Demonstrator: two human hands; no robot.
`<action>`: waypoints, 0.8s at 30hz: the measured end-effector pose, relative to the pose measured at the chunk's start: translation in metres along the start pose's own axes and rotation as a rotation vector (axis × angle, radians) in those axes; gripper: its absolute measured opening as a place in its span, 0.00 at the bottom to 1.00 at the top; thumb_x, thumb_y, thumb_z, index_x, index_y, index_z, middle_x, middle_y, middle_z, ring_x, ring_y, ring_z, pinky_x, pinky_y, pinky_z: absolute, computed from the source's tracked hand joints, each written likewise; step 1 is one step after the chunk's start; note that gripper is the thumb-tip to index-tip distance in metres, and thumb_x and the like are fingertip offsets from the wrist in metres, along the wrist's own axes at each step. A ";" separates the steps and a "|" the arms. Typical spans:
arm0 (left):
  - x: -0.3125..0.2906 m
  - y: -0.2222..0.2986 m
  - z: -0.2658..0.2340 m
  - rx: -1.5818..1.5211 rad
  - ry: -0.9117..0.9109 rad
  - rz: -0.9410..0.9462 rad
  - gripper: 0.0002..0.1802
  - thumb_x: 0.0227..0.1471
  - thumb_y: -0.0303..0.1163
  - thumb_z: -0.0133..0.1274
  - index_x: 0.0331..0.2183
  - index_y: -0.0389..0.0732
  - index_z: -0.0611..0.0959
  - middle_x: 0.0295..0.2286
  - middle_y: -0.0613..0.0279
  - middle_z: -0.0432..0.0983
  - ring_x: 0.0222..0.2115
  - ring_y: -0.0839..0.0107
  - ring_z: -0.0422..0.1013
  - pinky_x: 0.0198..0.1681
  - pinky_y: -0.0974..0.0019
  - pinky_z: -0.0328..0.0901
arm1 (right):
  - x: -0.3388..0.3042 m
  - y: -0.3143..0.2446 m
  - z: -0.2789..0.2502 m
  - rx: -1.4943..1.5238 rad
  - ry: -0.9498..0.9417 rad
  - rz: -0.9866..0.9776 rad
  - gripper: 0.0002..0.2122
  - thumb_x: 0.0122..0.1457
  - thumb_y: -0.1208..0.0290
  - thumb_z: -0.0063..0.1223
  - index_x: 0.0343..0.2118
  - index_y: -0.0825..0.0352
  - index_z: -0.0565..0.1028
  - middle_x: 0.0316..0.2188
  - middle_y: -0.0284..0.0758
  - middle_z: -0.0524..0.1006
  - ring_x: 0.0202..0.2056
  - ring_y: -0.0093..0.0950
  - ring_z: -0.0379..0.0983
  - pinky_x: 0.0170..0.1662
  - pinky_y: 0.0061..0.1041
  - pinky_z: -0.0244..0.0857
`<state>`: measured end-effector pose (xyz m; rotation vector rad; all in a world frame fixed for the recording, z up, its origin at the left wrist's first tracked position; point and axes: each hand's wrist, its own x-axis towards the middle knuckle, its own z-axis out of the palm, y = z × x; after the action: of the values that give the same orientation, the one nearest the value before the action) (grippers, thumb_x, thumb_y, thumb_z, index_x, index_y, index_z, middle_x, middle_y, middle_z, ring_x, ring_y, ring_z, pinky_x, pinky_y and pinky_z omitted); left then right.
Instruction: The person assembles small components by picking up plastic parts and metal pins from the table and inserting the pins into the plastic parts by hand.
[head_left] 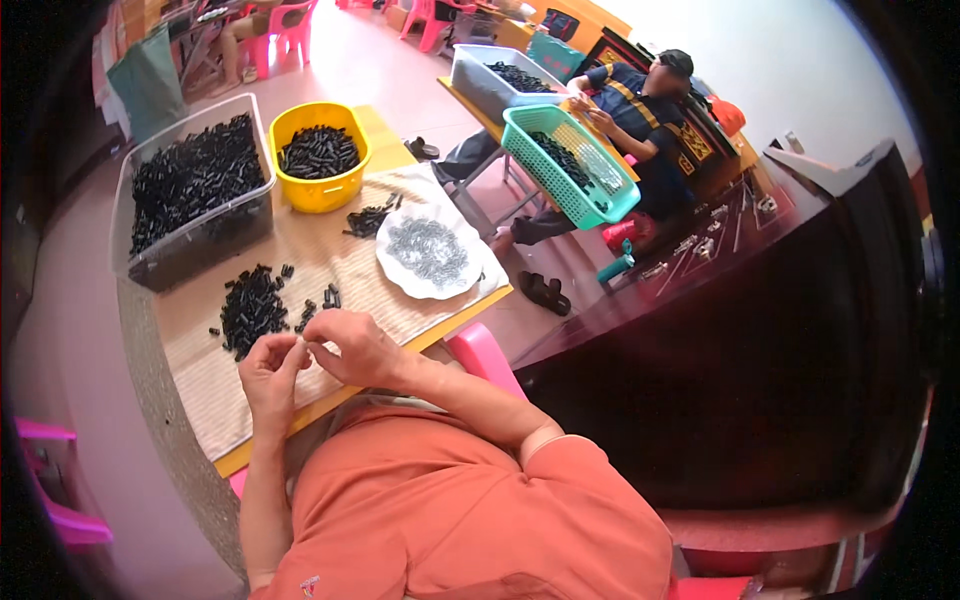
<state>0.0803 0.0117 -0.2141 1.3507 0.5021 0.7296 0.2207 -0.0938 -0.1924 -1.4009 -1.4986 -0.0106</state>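
Tall walls block the far side of the bench (385, 140): the clear bin (210, 246) at the far-left corner, the yellow tub (320, 194) beside it. A low heap of black pieces (252, 310) obstructs the left half; the white dish (440, 291) fills the right edge. Between heap and dish, bare cloth (318, 250) leaves a lane; another strip follows the left edge to the near-left corner.
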 end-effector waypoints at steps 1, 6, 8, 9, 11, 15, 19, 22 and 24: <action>0.001 -0.002 -0.001 0.019 -0.008 -0.007 0.04 0.54 0.21 0.58 0.34 0.35 0.80 0.26 0.65 0.79 0.26 0.79 0.74 0.32 0.74 0.71 | 0.000 0.001 0.001 -0.043 0.006 -0.052 0.08 0.47 0.83 0.58 0.31 0.70 0.74 0.27 0.42 0.76 0.30 0.41 0.76 0.33 0.33 0.71; 0.003 -0.004 -0.006 0.014 -0.087 0.004 0.08 0.53 0.21 0.58 0.37 0.35 0.78 0.27 0.65 0.78 0.27 0.79 0.75 0.32 0.74 0.71 | -0.002 0.003 -0.002 -0.104 -0.086 -0.072 0.07 0.51 0.78 0.58 0.32 0.69 0.73 0.27 0.41 0.75 0.31 0.43 0.75 0.34 0.37 0.70; 0.004 0.001 -0.006 0.054 -0.154 -0.032 0.10 0.53 0.21 0.59 0.39 0.36 0.77 0.27 0.64 0.78 0.27 0.78 0.75 0.32 0.74 0.71 | -0.003 0.002 -0.006 -0.085 -0.124 -0.052 0.06 0.52 0.78 0.58 0.32 0.69 0.73 0.27 0.42 0.75 0.31 0.43 0.75 0.34 0.37 0.70; 0.003 0.005 -0.006 0.071 -0.173 -0.056 0.12 0.53 0.20 0.58 0.40 0.36 0.76 0.27 0.63 0.79 0.27 0.79 0.74 0.32 0.74 0.70 | -0.003 0.002 -0.007 -0.064 -0.168 -0.029 0.06 0.53 0.78 0.58 0.33 0.69 0.73 0.28 0.42 0.75 0.31 0.43 0.75 0.34 0.37 0.70; 0.003 0.006 -0.009 0.083 -0.205 -0.063 0.12 0.53 0.19 0.58 0.40 0.36 0.76 0.27 0.63 0.79 0.27 0.79 0.74 0.32 0.74 0.70 | -0.004 0.002 -0.009 -0.069 -0.223 -0.014 0.05 0.53 0.77 0.57 0.33 0.68 0.73 0.28 0.42 0.76 0.32 0.42 0.75 0.35 0.37 0.70; 0.001 0.005 -0.014 0.091 -0.256 -0.072 0.13 0.52 0.19 0.58 0.40 0.37 0.75 0.27 0.64 0.79 0.27 0.79 0.75 0.32 0.75 0.69 | -0.003 -0.002 -0.011 -0.074 -0.335 0.045 0.04 0.55 0.76 0.55 0.33 0.68 0.74 0.28 0.43 0.76 0.32 0.43 0.76 0.36 0.37 0.70; 0.002 -0.001 -0.016 0.094 -0.268 -0.044 0.13 0.51 0.18 0.59 0.39 0.37 0.75 0.27 0.64 0.79 0.28 0.79 0.75 0.32 0.75 0.69 | -0.003 -0.006 -0.011 -0.072 -0.332 0.022 0.04 0.55 0.76 0.55 0.32 0.68 0.74 0.27 0.42 0.76 0.32 0.43 0.75 0.36 0.38 0.70; 0.001 -0.001 -0.014 0.085 -0.247 -0.020 0.12 0.51 0.18 0.59 0.38 0.37 0.76 0.27 0.65 0.79 0.28 0.79 0.75 0.32 0.75 0.69 | -0.002 -0.009 -0.010 -0.098 -0.294 0.057 0.05 0.52 0.77 0.56 0.31 0.68 0.73 0.27 0.42 0.75 0.32 0.43 0.75 0.35 0.37 0.69; -0.002 0.002 -0.013 0.088 -0.228 0.004 0.11 0.51 0.19 0.59 0.37 0.37 0.76 0.27 0.66 0.79 0.28 0.80 0.75 0.32 0.76 0.69 | -0.001 -0.010 -0.009 -0.046 -0.275 0.062 0.04 0.52 0.77 0.55 0.31 0.68 0.72 0.26 0.43 0.75 0.31 0.45 0.74 0.33 0.39 0.68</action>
<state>0.0693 0.0198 -0.2150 1.4960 0.3528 0.5535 0.2192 -0.1036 -0.1830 -1.5321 -1.6875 0.1945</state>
